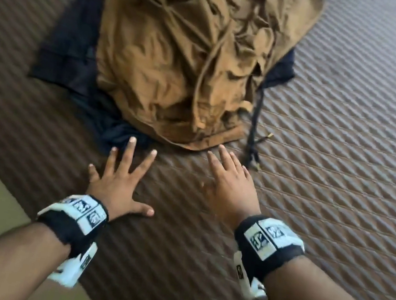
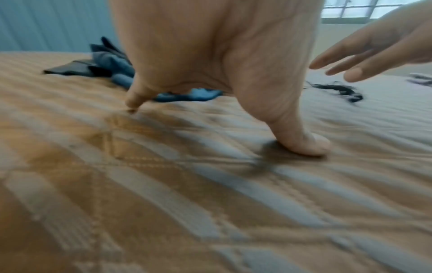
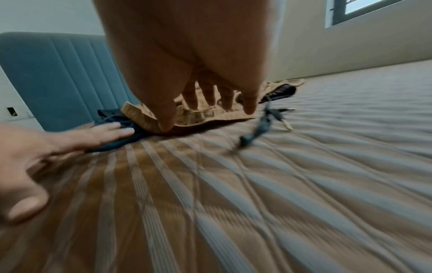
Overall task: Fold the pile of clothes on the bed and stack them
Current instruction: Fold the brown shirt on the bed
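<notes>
The black wrist bands (image 1: 79,218) have white tags with small black marks on them, but the marks are too blurry to read. No other writing shows. The bed (image 1: 354,124) has a brown cover with a pattern of stripes and stitched diamond lines. Behind it stands a soft blue headboard (image 3: 58,77), and a window (image 3: 374,11) sits high in a pale wall. The pile of clothes (image 1: 182,54) lies in the middle of the bed: a crumpled tan piece on top of dark blue ones, with a dark cord (image 1: 256,123) trailing out on the right side. The left hand (image 1: 120,178) is flat on the cover with its fingers spread wide, its tips at the dark cloth. The right hand (image 1: 230,184) is stretched out with straight fingers just in front of the tan cloth. Neither hand holds anything.
</notes>
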### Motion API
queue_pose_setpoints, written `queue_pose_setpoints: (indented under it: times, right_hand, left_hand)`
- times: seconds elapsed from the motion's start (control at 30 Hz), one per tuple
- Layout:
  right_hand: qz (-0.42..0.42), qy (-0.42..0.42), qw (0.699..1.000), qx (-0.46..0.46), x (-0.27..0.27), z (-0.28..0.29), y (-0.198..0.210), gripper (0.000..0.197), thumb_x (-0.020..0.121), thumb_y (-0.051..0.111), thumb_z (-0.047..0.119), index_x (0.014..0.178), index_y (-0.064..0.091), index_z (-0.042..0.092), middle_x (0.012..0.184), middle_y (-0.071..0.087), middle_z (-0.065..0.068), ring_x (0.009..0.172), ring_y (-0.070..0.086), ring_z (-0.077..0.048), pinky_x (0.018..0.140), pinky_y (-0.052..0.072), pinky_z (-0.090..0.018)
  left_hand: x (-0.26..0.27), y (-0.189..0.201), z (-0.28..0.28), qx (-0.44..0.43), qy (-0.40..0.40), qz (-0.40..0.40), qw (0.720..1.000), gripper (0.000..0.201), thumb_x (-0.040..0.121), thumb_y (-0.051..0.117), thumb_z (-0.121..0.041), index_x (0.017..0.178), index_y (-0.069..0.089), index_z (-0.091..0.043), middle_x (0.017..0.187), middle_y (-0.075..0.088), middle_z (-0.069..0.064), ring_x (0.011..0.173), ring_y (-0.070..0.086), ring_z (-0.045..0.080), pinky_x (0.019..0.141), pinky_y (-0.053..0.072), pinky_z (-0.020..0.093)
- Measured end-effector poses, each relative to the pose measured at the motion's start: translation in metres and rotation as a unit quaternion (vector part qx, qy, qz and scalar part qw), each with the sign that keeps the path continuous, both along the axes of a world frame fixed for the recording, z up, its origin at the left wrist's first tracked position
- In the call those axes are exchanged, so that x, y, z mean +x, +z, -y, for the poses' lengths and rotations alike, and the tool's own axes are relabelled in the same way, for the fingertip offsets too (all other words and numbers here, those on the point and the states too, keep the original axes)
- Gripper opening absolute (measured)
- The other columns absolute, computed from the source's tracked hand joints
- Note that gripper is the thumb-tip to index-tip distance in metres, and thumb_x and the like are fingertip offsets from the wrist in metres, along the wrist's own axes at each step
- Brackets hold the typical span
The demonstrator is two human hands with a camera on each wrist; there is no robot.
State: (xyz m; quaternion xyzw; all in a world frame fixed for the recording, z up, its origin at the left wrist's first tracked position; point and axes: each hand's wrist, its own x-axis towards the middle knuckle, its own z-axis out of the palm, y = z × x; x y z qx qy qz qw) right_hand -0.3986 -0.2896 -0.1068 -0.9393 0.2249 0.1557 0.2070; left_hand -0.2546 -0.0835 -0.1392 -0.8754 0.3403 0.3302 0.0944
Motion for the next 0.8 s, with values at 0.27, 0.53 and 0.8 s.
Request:
queue_pose_setpoints:
  times: [0.27,0.53,0.8]
  right_hand:
    - [0.005,0.082,0.985,-0.152,0.090,0.000,-0.033,0.039,0.094,0.054,0.029,0.133,0.054,0.026,0.132,0.053,-0.004,0.122,0.046,-0.031,0.104,0.032,-0.046]
    - [0.051,-0.134,0.975,0.168,0.091,-0.005,0.065,0.012,0.102,0.045,0.022,0.108,0.049,0.012,0.100,0.060,-0.011,0.093,0.059,-0.031,0.084,0.051,-0.042]
    - [0.196,-0.109,0.939,0.262,0.018,-0.021,0.321,0.068,0.072,0.082,0.040,0.127,0.043,0.044,0.101,0.063,0.001,0.073,0.067,0.001,0.060,0.054,-0.018]
  left_hand:
    - [0.020,-0.021,0.007,0.028,0.018,-0.086,0.996,0.144,0.056,0.077,-0.076,0.140,-0.037,-0.049,0.155,-0.040,0.000,0.145,-0.030,0.036,0.103,0.003,0.081]
    - [0.037,0.038,0.006,-0.136,0.097,-0.043,0.985,0.093,0.080,0.069,-0.059,0.152,0.018,-0.033,0.160,0.021,0.006,0.140,0.037,0.032,0.102,0.029,0.059]
    - [0.021,0.209,0.036,-0.447,0.181,0.105,0.870,0.081,0.081,0.076,-0.043,0.147,0.029,-0.043,0.164,0.005,0.008,0.142,0.026,0.041,0.090,0.042,0.062]
